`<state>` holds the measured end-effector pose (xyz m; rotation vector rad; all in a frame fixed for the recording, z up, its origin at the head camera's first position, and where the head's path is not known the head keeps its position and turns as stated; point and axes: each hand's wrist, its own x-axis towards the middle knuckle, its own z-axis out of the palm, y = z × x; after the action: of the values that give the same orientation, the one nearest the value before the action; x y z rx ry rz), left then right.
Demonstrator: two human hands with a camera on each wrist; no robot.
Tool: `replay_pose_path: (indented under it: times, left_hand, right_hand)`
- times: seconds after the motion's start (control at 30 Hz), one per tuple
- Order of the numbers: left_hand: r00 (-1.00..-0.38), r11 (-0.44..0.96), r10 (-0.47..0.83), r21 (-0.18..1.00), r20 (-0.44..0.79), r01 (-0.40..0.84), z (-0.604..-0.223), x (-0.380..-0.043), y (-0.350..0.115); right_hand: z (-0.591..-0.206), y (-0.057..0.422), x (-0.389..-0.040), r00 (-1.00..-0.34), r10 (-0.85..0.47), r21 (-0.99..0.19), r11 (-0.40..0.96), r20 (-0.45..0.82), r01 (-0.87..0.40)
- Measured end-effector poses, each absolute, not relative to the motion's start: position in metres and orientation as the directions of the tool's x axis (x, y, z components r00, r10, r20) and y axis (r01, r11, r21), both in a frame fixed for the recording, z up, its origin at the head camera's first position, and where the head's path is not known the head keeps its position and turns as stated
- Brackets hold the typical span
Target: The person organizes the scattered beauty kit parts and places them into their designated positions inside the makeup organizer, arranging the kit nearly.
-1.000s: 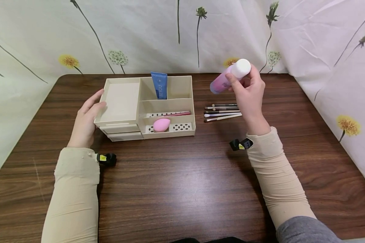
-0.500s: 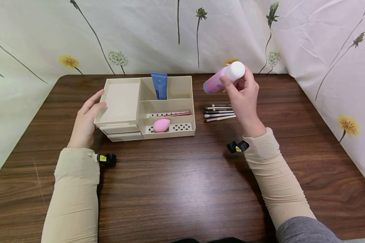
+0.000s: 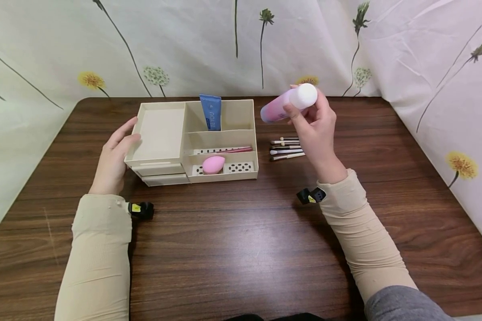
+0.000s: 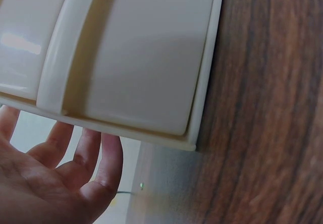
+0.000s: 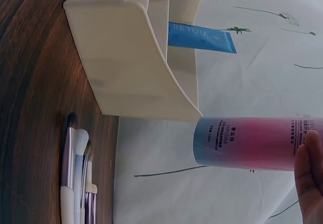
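Note:
My right hand [image 3: 316,133] grips a capped cylindrical bottle [image 3: 277,107] near its white cap. Held tilted above the table, the bottle fades from blue at the base to pink in the right wrist view. A cream desktop organizer [image 3: 160,133] stands left of it. Against the organizer's left side rest the fingers of my left hand [image 3: 111,158], seen from below in the left wrist view. The organizer's back compartment holds a blue tube [image 3: 212,113] upright. Red slim sticks [image 3: 237,150] lie in the middle one, and a pink makeup sponge [image 3: 213,165] sits in front.
Several makeup brushes [image 3: 285,152] lie on the wooden table [image 3: 233,249] right of the organizer, partly below my right hand. Two drawers [image 3: 164,180] face front under the organizer's flat top. A white flowered cloth [image 3: 209,44] hangs behind the table.
My right hand has moved left with the bottle, bringing its base closer to the organizer. More of the brushes were covered by it at first, then similar. My left hand has stayed put.

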<state>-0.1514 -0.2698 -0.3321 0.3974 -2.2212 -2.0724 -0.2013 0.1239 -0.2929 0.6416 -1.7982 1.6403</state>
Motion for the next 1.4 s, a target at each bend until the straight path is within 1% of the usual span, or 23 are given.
replay_pose_path:
  times: [0.17,0.4,0.57,0.8,1.0,1.17,1.4]
  left_hand:
    - [-0.964,0.054,-0.239,0.990,-0.116,-0.132,-0.332,-0.152,-0.270]
    - [-0.963,0.054,-0.241,0.989,-0.123,-0.140,-0.331,-0.151,-0.270]
    - [-0.962,0.062,-0.243,0.987,-0.126,-0.145,-0.331,-0.151,-0.269]
    - [-0.959,0.074,-0.247,0.984,-0.137,-0.160,-0.330,-0.152,-0.269]
    - [-0.959,0.078,-0.245,0.983,-0.142,-0.166,-0.330,-0.153,-0.269]
    - [-0.959,0.066,-0.247,0.985,-0.139,-0.159,-0.330,-0.152,-0.269]
    - [-0.961,0.059,-0.241,0.986,-0.139,-0.157,-0.330,-0.151,-0.269]
  right_hand:
    - [-0.292,0.121,-0.199,-0.691,0.030,-0.689,0.106,0.723,-0.717]
    - [-0.295,0.118,-0.200,-0.649,-0.024,-0.645,0.096,0.760,-0.758]
    - [-0.295,0.114,-0.198,-0.644,-0.026,-0.640,0.086,0.765,-0.763]
    - [-0.296,0.109,-0.195,-0.652,-0.022,-0.650,0.050,0.758,-0.758]
    - [-0.298,0.106,-0.193,-0.659,-0.047,-0.659,0.021,0.750,-0.752]
    - [-0.299,0.105,-0.193,-0.656,-0.082,-0.656,0.028,0.750,-0.754]
    - [-0.304,0.101,-0.194,-0.669,-0.130,-0.671,0.034,0.732,-0.741]
